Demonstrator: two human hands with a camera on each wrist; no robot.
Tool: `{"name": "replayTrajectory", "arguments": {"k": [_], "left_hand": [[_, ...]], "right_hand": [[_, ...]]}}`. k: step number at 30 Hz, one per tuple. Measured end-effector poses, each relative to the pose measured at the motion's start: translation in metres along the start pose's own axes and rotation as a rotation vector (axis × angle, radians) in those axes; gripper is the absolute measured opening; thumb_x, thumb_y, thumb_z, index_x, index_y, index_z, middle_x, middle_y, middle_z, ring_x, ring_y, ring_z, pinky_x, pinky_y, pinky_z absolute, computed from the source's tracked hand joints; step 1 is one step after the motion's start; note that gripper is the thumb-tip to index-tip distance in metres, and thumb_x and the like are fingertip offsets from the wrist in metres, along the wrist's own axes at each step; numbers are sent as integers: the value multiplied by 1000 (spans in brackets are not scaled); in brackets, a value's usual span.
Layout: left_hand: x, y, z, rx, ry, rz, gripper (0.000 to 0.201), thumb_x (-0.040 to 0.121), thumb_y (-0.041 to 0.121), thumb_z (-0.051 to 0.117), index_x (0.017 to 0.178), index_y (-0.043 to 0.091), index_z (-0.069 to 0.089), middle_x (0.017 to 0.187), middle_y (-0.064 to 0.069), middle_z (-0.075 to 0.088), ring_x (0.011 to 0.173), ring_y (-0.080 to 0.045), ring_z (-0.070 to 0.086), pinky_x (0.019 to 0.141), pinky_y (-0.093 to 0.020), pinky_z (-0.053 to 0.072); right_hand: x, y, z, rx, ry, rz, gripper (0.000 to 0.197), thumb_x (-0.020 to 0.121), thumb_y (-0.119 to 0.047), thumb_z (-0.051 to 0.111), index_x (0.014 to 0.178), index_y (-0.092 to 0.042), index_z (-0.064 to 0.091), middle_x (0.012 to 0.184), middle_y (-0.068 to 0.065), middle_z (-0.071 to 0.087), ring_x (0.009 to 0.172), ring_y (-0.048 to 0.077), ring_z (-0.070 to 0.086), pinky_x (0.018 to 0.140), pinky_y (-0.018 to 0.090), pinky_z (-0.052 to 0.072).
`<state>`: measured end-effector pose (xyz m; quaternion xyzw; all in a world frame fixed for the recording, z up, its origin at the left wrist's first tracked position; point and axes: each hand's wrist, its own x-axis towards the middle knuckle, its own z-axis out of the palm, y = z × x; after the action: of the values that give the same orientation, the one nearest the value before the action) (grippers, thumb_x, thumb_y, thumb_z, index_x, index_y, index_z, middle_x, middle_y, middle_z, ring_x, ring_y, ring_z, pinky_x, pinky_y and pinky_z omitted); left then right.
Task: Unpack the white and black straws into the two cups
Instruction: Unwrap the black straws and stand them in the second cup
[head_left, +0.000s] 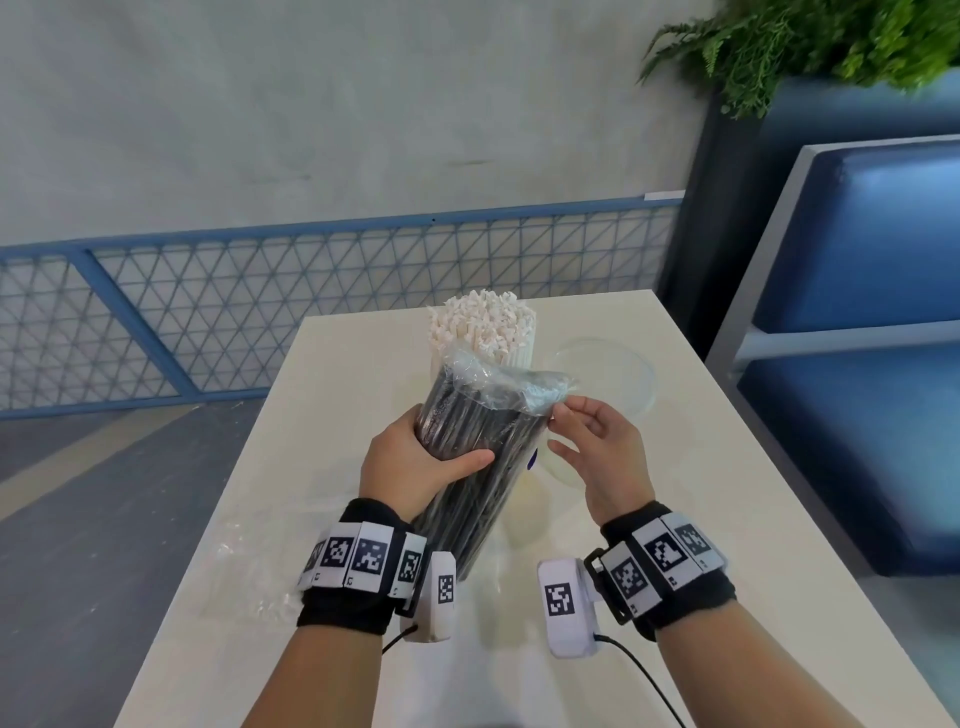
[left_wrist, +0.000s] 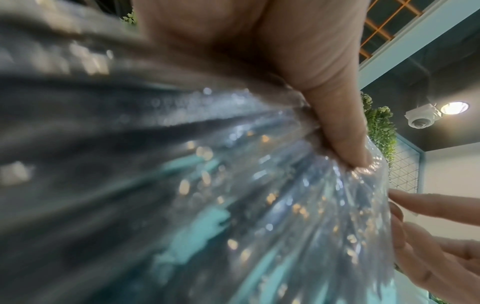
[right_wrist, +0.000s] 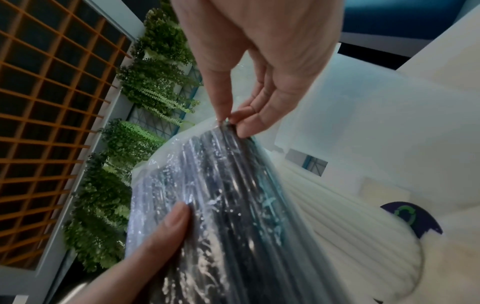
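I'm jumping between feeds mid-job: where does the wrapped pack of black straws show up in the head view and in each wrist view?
Head: pack of black straws at centre, tilted, gripped by the left hand.
Left wrist: the pack fills the left and middle, blurred, thumb across its top.
Right wrist: the pack runs from centre to the bottom edge.
Shared landmark: the right hand pinching the wrapper's top corner, at and at right.

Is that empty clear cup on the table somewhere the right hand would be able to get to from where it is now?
Probably yes. The empty clear cup stands just beyond the right hand with nothing between them. But that hand is pinching the plastic wrap on the black straws, so it must let go first.
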<state>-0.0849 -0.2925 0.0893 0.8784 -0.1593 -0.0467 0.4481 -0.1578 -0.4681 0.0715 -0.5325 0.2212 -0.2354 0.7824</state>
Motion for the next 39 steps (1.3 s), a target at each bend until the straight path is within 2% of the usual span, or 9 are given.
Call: {"name": "replayTrajectory", "arguments": {"k": [4, 9, 14, 17, 22, 27, 30, 35, 39], "left_hand": [[0, 0, 0, 7, 3, 9, 51, 55, 45, 84, 95, 26, 61, 84, 14, 66, 82, -8, 63, 73, -20, 45], [-1, -1, -1, 37, 31, 3, 48, 56, 47, 83, 93, 27, 60, 80, 16, 63, 81, -10, 62, 74, -24, 47], [0, -8, -10, 71, 74, -48, 52, 55, 51, 82, 94, 24, 62, 86, 9, 68, 84, -14, 64, 77, -31, 53], [0, -7, -12, 65, 82, -38, 50, 55, 51, 82, 93, 25, 61, 85, 10, 69, 83, -13, 64, 78, -33, 54], [-3, -2, -10, 42, 79, -2, 49, 55, 48, 83, 92, 28, 59, 82, 15, 65, 82, -11, 63, 78, -29, 52], [-3, -3, -9, 68, 99, 11, 49, 56, 48, 83, 93, 28, 58, 78, 17, 60, 80, -12, 61, 75, -27, 50], [-2, -3, -9, 111, 106, 9, 51, 56, 51, 81, 94, 25, 58, 79, 13, 61, 79, -14, 60, 75, -30, 52], [0, -6, -11, 183, 98, 26, 53, 56, 53, 80, 95, 25, 58, 80, 13, 60, 76, -13, 57, 69, -28, 49], [2, -5, -12, 213, 111, 33, 54, 56, 55, 79, 97, 26, 58, 82, 12, 61, 76, -12, 56, 68, -26, 47]], "right_hand": [[-1, -4, 0, 4, -67, 21, 10, 91, -15, 56, 86, -9, 61, 77, -2, 64, 73, 8, 57, 65, 17, 55], [2, -4, -1, 22, -84, 52, 16, 96, -17, 47, 91, -7, 57, 88, 5, 60, 85, 14, 60, 62, 17, 56], [5, -15, -4, 116, -114, 34, 14, 97, -18, 47, 83, -14, 50, 78, 0, 57, 98, 21, 68, 63, 24, 57], [7, -16, 0, -130, -49, -96, 15, 88, -12, 61, 97, -16, 50, 93, 6, 57, 88, 20, 66, 62, 29, 58], [0, -3, 12, -159, -110, 92, 38, 89, -29, 60, 114, 0, 56, 114, 14, 61, 97, 23, 65, 63, 23, 57], [-4, -1, 20, -97, -19, 24, 19, 87, -15, 63, 95, 2, 62, 89, 4, 64, 86, 20, 60, 58, 19, 54], [-4, -5, 20, -96, -50, 71, 22, 92, -17, 56, 93, 4, 64, 101, 11, 65, 94, 21, 62, 62, 20, 55], [-3, -16, 16, 76, -156, 240, 19, 96, -12, 44, 92, -7, 63, 102, 5, 62, 99, 24, 63, 70, 27, 56], [-5, -13, 17, 122, -132, 223, 11, 94, -18, 53, 103, -12, 56, 111, 4, 60, 99, 22, 66, 71, 31, 58]]}}
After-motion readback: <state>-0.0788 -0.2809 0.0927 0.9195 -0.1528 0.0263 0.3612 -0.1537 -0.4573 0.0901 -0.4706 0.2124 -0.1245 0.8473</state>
